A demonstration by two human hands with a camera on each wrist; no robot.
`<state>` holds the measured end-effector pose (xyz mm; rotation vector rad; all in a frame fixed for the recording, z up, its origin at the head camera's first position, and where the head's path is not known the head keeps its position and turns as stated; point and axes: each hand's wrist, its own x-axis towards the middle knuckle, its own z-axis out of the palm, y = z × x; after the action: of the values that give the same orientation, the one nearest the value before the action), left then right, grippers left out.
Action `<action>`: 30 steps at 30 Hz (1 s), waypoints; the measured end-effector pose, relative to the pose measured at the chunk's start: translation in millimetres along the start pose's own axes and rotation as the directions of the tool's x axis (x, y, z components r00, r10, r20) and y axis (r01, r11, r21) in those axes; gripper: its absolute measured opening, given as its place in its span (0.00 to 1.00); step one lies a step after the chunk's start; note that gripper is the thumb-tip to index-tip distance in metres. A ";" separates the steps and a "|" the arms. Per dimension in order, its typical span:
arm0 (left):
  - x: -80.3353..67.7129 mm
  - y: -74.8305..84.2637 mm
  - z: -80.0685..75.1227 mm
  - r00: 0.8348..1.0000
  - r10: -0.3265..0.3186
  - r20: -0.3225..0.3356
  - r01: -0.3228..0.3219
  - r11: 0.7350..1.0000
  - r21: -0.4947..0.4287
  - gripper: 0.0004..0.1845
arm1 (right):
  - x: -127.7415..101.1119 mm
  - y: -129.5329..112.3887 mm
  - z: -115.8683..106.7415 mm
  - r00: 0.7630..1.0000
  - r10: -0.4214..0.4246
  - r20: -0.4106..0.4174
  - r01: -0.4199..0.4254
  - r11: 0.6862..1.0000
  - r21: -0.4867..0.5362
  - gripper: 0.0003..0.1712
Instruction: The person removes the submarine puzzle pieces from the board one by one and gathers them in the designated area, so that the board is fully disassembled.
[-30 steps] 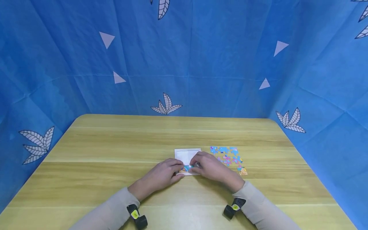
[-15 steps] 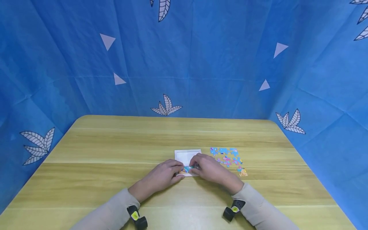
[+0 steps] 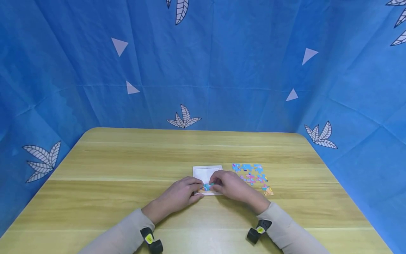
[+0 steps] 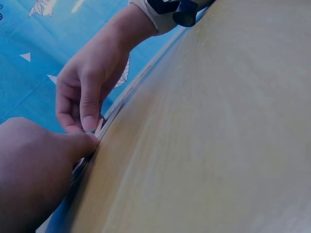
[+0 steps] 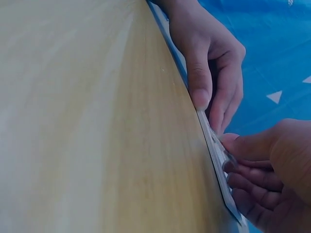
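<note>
Puzzle piece (image 3: 207,186), coloured blue and orange, lies at the near edge of the white puzzle tray (image 3: 205,172), which sits flat on the wooden table (image 3: 127,169) about midway across it. Both hands meet over that near edge. The left hand (image 3: 180,194) rests at the tray's near left corner with its fingers curled, thumb and fingertips pressing down on the tray's rim and the piece; in the right wrist view its thumb (image 5: 199,90) lies flat along the thin edge of the tray (image 5: 216,155). The right hand (image 3: 231,185) comes in from the tray's right side, its fingers bent and closed narrowly on the piece, pinching it against the tray; in the left wrist view its thumb (image 4: 90,111) points down onto the tray's edge, just beside the left hand (image 4: 34,170). How much of the piece is seated in the tray cannot be told, as the fingers cover it. To the right of the tray, just beside it, lies a cluster of loose puzzle pieces (image 3: 250,173) in blue, pink and orange, spread on the table. Behind the table hangs a blue cloth backdrop (image 3: 222,70) printed with white leaves and triangles.
</note>
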<state>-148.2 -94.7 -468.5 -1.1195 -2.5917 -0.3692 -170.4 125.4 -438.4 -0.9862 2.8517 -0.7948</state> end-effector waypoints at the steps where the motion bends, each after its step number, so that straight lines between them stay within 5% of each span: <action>1: -0.1 0.3 -0.1 1.000 -0.001 0.002 0.001 1.000 0.000 0.20 | -0.2 0.5 -0.1 1.000 0.002 -0.003 -0.002 1.000 0.008 0.05; 20: -0.7 2.6 1.9 1.000 -0.012 0.022 0.012 1.000 -0.002 0.21 | -12.2 10.9 -16.4 1.000 -0.003 -0.025 0.006 0.989 0.150 0.04; 30: 0.9 2.5 -2.9 0.997 -0.035 0.064 0.035 0.999 -0.003 0.21 | -27.8 28.9 -37.9 0.995 0.085 -0.049 -0.071 0.966 0.250 0.05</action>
<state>-146.4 -93.4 -465.1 -1.1063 -2.6705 -0.3525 -171.5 178.4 -423.1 -0.8256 2.7285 -1.1562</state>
